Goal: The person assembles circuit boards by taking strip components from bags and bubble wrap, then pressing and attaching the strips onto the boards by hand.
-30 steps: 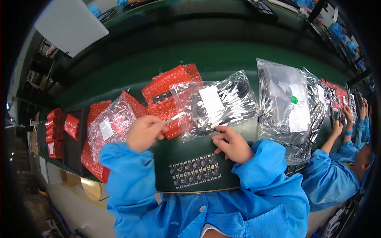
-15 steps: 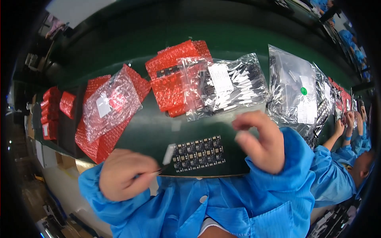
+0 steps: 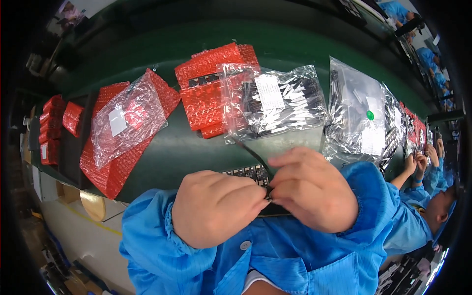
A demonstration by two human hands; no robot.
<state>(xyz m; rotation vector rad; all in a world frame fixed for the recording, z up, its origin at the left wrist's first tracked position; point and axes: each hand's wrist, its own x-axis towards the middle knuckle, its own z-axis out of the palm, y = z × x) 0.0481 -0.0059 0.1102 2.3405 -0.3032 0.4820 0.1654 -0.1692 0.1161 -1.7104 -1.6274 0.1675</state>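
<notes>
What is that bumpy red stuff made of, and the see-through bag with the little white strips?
The red wrap looks like plastic bubble wrap: rows of small shiny bumps cover it. The clear bag seems thin, glossy plastic film, since it crinkles and glints. The white strips inside are too small to tell.

Bags and red wraps along a green bench

Red bubble-wrap packs (image 3: pixel 209 93) lie on the green work surface (image 3: pixel 295 49), a clear bag of small white-tipped parts (image 3: pixel 275 103) overlapping their right edge. Left, a clear bag (image 3: pixel 128 118) rests on more red bubble wrap (image 3: pixel 110 169). Right, silvery bags (image 3: pixel 359 118); beyond, a co-worker's hands (image 3: pixel 415 162).
</notes>
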